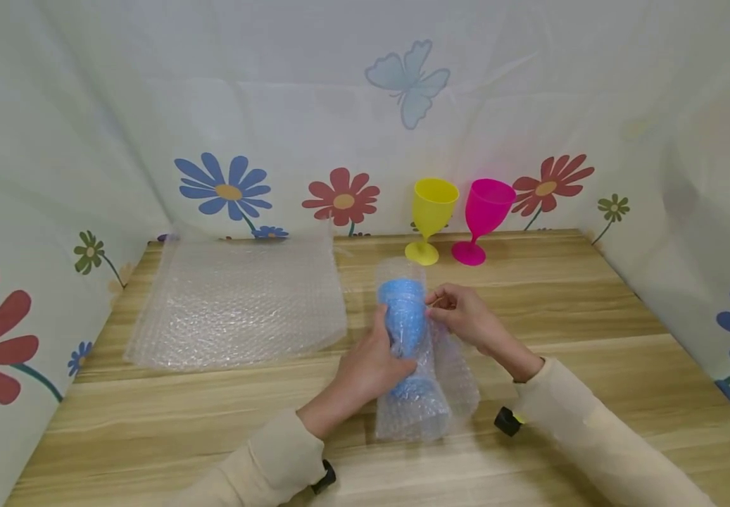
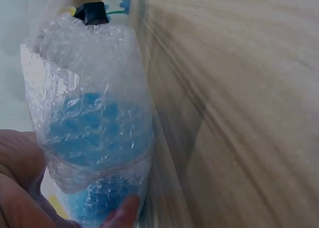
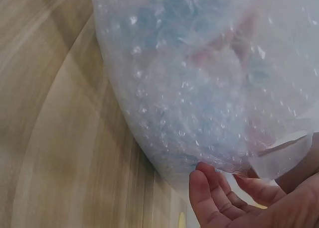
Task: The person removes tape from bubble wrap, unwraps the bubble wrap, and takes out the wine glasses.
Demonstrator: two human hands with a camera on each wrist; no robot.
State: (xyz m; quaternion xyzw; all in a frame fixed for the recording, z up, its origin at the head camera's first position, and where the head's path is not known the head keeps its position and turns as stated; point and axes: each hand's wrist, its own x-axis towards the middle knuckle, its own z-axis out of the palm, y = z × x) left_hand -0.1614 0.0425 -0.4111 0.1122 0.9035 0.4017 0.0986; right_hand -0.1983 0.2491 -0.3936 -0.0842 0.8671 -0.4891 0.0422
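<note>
A blue goblet lies on the table with its bowl towards the back, wrapped in bubble wrap. From its left side my left hand grips the wrapped goblet, thumb across the stem area. In the left wrist view, the blue foot shows through the film. My right hand pinches the wrap's edge at the right of the bowl. The right wrist view has that wrap spread large, with the fingertips at its border. A loose flap hangs out on the right.
Flat sheets of bubble wrap lie on the left of the wooden table. A yellow goblet and a magenta goblet stand upright at the back edge. Flower-printed cloth encloses the back and sides.
</note>
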